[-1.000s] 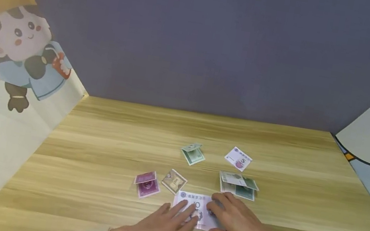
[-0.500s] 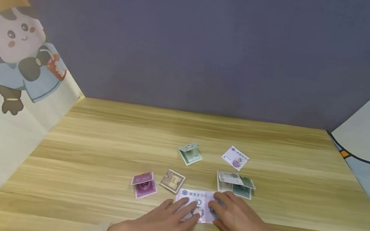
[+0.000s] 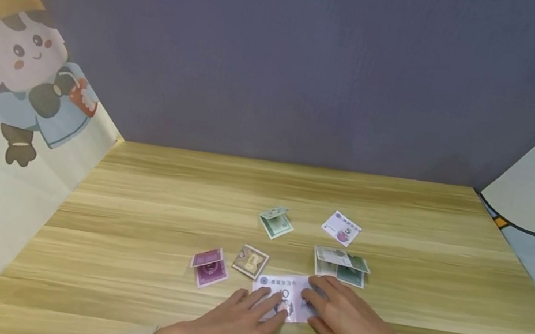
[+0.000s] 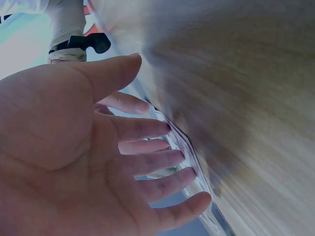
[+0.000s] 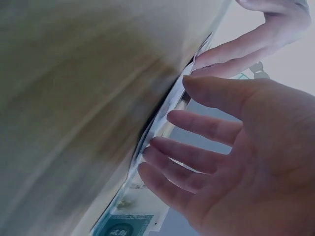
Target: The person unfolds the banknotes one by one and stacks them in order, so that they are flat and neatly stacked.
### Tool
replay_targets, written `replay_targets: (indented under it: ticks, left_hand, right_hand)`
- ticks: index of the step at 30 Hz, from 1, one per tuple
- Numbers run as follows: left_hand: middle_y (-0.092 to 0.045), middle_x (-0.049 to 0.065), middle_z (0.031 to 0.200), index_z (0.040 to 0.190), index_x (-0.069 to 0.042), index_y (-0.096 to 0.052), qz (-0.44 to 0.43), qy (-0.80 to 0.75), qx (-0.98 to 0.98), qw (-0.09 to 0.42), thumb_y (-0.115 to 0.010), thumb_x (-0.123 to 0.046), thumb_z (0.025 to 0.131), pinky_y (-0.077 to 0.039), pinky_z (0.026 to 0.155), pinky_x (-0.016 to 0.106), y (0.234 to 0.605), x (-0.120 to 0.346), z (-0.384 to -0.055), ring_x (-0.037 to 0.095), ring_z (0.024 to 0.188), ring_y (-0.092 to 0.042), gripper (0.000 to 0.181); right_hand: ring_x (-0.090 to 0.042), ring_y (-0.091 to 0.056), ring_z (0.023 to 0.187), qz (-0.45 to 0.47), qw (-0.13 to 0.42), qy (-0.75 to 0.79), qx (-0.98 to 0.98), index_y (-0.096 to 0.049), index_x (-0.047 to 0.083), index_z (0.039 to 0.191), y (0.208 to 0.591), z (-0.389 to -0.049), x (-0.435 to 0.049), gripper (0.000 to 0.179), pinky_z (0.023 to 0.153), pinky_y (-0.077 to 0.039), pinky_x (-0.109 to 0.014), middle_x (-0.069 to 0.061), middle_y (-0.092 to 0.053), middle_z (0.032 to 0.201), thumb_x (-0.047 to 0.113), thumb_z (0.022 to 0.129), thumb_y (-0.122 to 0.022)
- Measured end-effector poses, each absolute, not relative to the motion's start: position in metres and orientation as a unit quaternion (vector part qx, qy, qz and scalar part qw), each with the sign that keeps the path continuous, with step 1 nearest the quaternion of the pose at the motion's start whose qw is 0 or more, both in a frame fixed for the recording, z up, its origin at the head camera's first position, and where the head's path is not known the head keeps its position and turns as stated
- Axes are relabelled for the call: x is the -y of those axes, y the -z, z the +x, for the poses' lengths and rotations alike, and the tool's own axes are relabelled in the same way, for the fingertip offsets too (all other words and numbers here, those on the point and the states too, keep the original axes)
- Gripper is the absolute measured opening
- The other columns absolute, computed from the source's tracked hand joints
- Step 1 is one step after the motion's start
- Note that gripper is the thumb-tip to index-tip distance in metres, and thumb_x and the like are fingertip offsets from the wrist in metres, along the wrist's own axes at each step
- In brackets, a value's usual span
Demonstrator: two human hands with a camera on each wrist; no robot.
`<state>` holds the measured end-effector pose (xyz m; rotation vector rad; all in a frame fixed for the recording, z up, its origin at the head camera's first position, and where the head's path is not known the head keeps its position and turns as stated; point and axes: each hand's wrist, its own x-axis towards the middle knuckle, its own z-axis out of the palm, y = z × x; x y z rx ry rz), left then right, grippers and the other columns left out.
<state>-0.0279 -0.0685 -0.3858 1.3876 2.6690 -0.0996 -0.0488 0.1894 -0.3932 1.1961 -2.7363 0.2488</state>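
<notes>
A pale purple play banknote (image 3: 297, 291) printed with a 10 lies on the wooden table near its front, under both hands. My left hand (image 3: 237, 323) rests its fingertips on the note's left half, fingers spread and nearly straight, thumb off to the side. On the right half my right hand (image 3: 348, 323) presses its fingertips, hiding that end of the note. In the left wrist view the left fingers (image 4: 152, 160) touch the note's edge from above. The right wrist view shows the right fingers (image 5: 189, 150) extended against the note, thumb at its near edge.
Beyond the hands lie a folded magenta note (image 3: 210, 269), a small brown note (image 3: 250, 262), a folded green note (image 3: 277, 223), a purple 5 note (image 3: 342, 228) and a folded dark green note (image 3: 342, 266). A dark panel (image 3: 314, 69) stands behind the table (image 3: 164, 186).
The 10 note's front edge has moved slightly away from me, and the note lies flatter. Both hands stay on it, the right thumb a little further forward. The camera view has shifted slightly.
</notes>
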Motion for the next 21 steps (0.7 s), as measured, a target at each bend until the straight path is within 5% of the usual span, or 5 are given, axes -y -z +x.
replay_targets:
  ticks: [17,21]
  left_hand:
    - [-0.034,0.008,0.159,0.153,-0.018,-0.038,0.474,0.020,-0.879,0.047,-0.052,-0.055,0.098,-0.043,0.107,0.051,0.385,0.077,-0.029,0.029,0.144,-0.034,0.068]
    - [-0.040,0.009,0.153,0.141,-0.017,-0.053,0.482,-0.032,-0.875,0.026,-0.051,-0.050,0.100,-0.043,0.107,0.048,0.383,0.076,-0.034,0.029,0.139,-0.039,0.052]
  right_hand:
    - [-0.028,-0.054,0.123,0.383,0.083,-0.101,0.914,-0.064,0.010,0.126,0.395,-0.046,-0.198,0.042,0.101,-0.047,-0.051,-0.010,-0.060,0.132,0.030,0.090,-0.073]
    - [-0.021,-0.057,0.117,0.377,0.087,-0.140,0.912,-0.068,0.011,0.118,0.390,-0.056,-0.196,0.032,0.097,-0.051,-0.045,-0.004,-0.063,0.123,0.024,0.090,-0.074]
